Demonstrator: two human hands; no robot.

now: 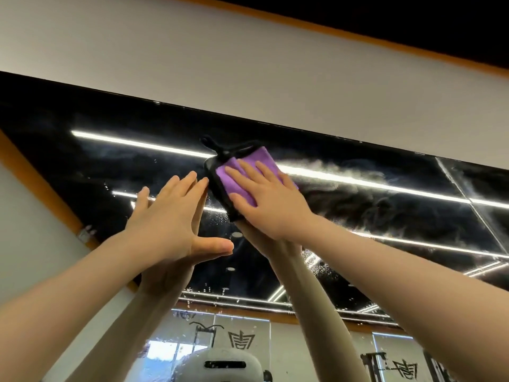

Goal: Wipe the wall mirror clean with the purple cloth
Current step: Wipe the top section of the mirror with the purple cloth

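Observation:
The wall mirror (371, 205) fills the middle of the head view, with its top edge running just above my hands. It reflects a dark ceiling with light strips and carries hazy smears and droplets. The purple cloth (248, 169), edged in black with a small black loop at its top, lies flat against the glass near the mirror's top edge. My right hand (271, 198) presses on the cloth with straight, spread fingers. My left hand (170, 216) rests flat on the bare glass just left of the cloth, fingers straight and thumb out.
A white wall band (248, 64) with an orange strip (358, 37) runs above the mirror. Whitish streaks (344, 168) trail to the right of the cloth. Droplets (217, 216) dot the glass below it. My arms' reflections and a glass partition with black characters (239, 339) show lower down.

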